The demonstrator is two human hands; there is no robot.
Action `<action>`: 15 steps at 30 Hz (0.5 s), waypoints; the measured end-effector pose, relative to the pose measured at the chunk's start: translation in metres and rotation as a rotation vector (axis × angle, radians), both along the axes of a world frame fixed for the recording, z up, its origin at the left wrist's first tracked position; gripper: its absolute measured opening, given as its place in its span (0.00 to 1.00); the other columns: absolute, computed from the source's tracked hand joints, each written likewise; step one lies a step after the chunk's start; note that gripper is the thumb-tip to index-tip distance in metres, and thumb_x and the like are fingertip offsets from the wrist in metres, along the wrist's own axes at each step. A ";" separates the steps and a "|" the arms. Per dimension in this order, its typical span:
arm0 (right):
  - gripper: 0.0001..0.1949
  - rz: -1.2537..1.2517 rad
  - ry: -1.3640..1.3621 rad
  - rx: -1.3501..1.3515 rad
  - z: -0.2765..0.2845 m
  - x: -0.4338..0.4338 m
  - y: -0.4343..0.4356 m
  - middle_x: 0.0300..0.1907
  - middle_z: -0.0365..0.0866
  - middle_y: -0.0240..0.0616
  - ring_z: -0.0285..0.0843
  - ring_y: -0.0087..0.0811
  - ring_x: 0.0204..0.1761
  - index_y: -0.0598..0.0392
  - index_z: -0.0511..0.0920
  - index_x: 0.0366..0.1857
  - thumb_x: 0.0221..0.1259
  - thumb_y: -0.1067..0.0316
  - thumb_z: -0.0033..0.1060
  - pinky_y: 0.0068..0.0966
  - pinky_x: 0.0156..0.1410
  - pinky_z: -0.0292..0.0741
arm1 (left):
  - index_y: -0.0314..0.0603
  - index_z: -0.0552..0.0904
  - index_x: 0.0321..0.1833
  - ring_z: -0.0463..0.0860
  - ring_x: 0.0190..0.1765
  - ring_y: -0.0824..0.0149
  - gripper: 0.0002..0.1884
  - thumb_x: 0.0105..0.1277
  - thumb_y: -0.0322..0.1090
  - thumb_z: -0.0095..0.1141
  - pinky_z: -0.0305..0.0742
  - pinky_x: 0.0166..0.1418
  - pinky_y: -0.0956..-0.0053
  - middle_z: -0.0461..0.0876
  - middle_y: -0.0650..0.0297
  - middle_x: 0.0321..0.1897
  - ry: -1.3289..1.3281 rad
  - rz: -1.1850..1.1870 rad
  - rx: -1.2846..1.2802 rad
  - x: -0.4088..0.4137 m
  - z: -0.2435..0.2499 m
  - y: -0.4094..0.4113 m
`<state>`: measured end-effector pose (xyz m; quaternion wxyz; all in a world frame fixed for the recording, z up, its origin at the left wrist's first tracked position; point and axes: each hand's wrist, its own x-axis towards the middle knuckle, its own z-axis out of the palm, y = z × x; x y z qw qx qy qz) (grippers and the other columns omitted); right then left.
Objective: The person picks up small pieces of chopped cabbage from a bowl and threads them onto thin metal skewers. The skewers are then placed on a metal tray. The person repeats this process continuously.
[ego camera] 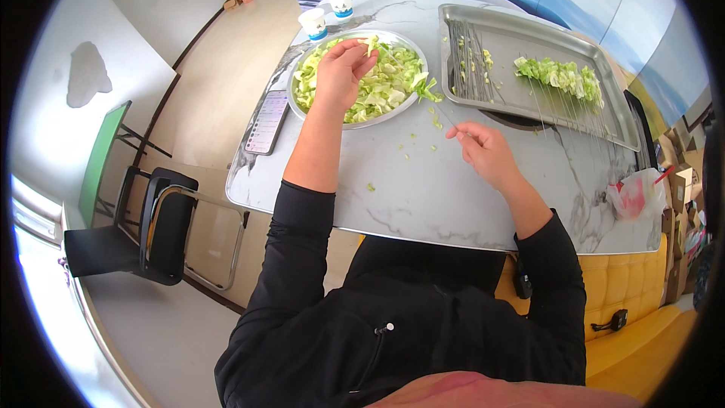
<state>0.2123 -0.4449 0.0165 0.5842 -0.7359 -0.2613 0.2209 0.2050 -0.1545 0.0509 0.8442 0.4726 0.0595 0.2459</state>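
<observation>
My left hand (344, 71) pinches a small piece of cut cabbage or lettuce (371, 44) above a round metal bowl (290, 88). Chopped pale-green leaves (374, 96) fill the bowl. In my right hand (481, 150) is a thin metal skewer (446, 115), slanting up and to the left. Several leaf pieces (423, 88) are threaded at its far end, by the bowl's right rim. On the right lies a rectangular metal tray (510, 34). Bare skewers (470, 62) lie bunched at its left end, and skewers loaded with leaves (561, 80) lie side by side toward its right.
Two paper cups (313, 24) stand behind the bowl, and a phone (267, 122) with a lit screen lies to its left. Leaf scraps (433, 148) dot the marble-patterned table (408, 192). A plastic bag (637, 195) sits near the right edge. Folding chairs (164, 226) stand at left.
</observation>
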 end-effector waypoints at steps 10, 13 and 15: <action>0.09 0.001 -0.064 0.006 -0.008 0.002 0.001 0.18 0.60 0.20 0.55 0.14 0.21 0.56 0.80 0.39 0.70 0.65 0.50 0.17 0.26 0.56 | 0.24 0.78 0.45 0.84 0.50 0.57 0.08 0.65 0.22 0.55 0.80 0.54 0.78 0.80 0.56 0.41 0.014 0.022 0.077 0.001 -0.004 -0.007; 0.09 -0.009 -0.025 0.024 -0.008 0.003 0.001 0.18 0.60 0.20 0.55 0.14 0.21 0.56 0.80 0.40 0.70 0.65 0.49 0.18 0.25 0.56 | 0.22 0.76 0.48 0.83 0.51 0.57 0.11 0.65 0.22 0.55 0.78 0.56 0.77 0.80 0.56 0.41 -0.022 -0.024 -0.001 0.000 0.000 -0.010; 0.09 -0.021 -0.038 0.028 -0.010 0.003 0.000 0.18 0.60 0.21 0.54 0.14 0.21 0.57 0.80 0.40 0.70 0.65 0.49 0.18 0.25 0.55 | 0.21 0.75 0.51 0.83 0.52 0.58 0.14 0.64 0.22 0.57 0.77 0.57 0.77 0.81 0.55 0.42 -0.048 -0.054 -0.063 -0.001 0.003 -0.011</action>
